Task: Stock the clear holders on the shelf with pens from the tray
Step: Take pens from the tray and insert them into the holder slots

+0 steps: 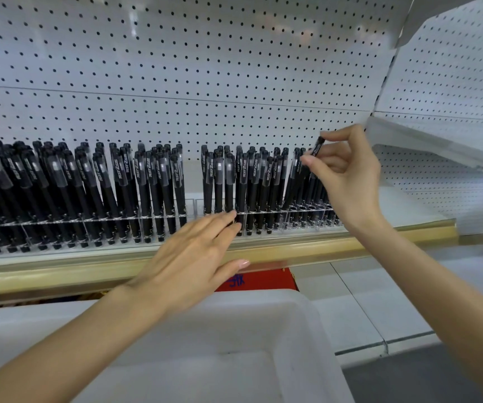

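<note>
Our right grip [347, 175] pinches a black pen [316, 147] over the clear holders [281, 221]; our left grip [189, 258], released, touches them.

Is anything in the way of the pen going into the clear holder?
Only the other pens crowding that end of the clear holder. The right hand pinches the pen among their tops; the left hand touches the holder's front farther left.

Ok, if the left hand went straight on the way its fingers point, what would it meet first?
Probably the front wall of the clear holder ahead, with its black pens right behind. The straight fingertips of the left hand are already at that wall; whether they touch it I cannot tell.
</note>
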Demonstrator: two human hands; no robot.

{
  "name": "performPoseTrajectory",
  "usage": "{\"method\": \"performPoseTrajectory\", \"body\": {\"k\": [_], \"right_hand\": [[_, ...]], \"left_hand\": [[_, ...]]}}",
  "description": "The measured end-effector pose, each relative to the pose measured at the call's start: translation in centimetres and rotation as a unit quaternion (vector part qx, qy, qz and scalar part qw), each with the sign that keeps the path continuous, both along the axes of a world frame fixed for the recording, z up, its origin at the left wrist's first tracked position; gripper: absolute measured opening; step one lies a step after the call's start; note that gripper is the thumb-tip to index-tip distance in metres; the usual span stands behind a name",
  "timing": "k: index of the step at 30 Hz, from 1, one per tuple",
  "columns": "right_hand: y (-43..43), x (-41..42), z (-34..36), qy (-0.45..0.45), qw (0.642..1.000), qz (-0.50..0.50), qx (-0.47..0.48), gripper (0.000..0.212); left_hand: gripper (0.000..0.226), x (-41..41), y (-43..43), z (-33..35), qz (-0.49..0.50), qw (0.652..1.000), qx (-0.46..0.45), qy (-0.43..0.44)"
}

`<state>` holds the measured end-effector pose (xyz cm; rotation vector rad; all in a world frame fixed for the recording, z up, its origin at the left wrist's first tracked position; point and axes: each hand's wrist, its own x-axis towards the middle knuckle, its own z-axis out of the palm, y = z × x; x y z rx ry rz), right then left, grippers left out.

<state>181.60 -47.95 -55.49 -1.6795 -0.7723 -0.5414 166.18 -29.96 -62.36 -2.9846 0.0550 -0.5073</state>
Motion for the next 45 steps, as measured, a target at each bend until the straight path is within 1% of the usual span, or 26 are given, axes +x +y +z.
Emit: {"method": "performPoseTrajectory", "body": {"k": [3,7,11,18,22,25,27,29,30,32,34,35,37,39,41,45], "right_hand": [[0.2,0.6,-0.6,0.013,0.998,0.011,-0.053,0.027],[0.3,1.0,-1.0,-0.022,0.993,0.008,-0.112,0.019],[0.2,1.4,-1.3,-0.076,0.983,0.0,-0.166,0.027],[-0.2,1.5,-0.9,-0.06,0.979,0.006,-0.197,0.039],[-0.6,1.0,-0.6,-0.068,0.973,0.0,-0.222,0.049],[-1.0,0.1,0.0,-0.088,0.961,-0.015,-0.26,0.053],[-1.2,-0.6,0.4,-0.126,0.945,-0.02,-0.302,0.054],[-1.5,-1.6,0.4,-0.177,0.91,-0.025,-0.373,0.056],[-1.6,-2.2,0.3,-0.199,0.888,-0.03,-0.414,0.059],[-1.9,-3.7,-0.1,-0.227,0.847,-0.037,-0.479,0.068],[-2.3,-5.7,-0.8,-0.239,0.82,-0.03,-0.518,0.074],[-2.5,-6.7,-1.0,-0.242,0.81,-0.025,-0.534,0.076],[-2.7,-9.3,-1.9,-0.226,0.804,-0.003,-0.55,0.078],[-3.0,-12.4,-3.2,-0.171,0.813,0.032,-0.555,0.079],[-3.4,-15.3,-5.2,-0.142,0.814,0.066,-0.56,0.082],[-4.0,-20.2,-9.8,-0.073,0.793,0.137,-0.589,0.087]], "left_hand": [[0.069,-0.1,0.1,0.0,0.004,1.0,0.013,-0.005],[0.067,0.0,0.2,0.1,0.008,1.0,0.024,-0.001],[0.064,0.0,0.2,0.2,0.013,1.0,0.026,0.007],[0.063,-0.1,0.2,0.6,0.019,0.998,0.052,0.041],[0.067,-0.6,0.1,0.7,0.01,0.998,0.048,0.043],[0.072,-1.5,0.0,1.3,-0.01,0.999,0.026,0.046],[0.074,-2.3,-0.3,1.8,-0.024,0.999,0.001,0.036],[0.074,-3.1,-0.2,1.7,-0.033,0.999,-0.013,0.039],[0.073,-3.7,-0.1,1.6,-0.036,0.998,-0.007,0.046],[0.069,-5.3,-0.1,1.3,-0.033,0.996,0.041,0.074],[0.071,-7.0,0.2,0.7,-0.031,0.993,0.054,0.103],[0.072,-7.9,0.2,0.6,-0.031,0.992,0.045,0.112],[0.073,-10.3,-0.2,0.3,-0.022,0.992,0.008,0.125],[0.073,-13.1,-0.3,-0.2,0.002,0.988,-0.033,0.149],[0.077,-15.9,-0.2,-1.0,0.016,0.986,-0.05,0.16],[0.082,-21.0,0.2,-4.2,0.023,0.976,-0.093,0.196]]}}
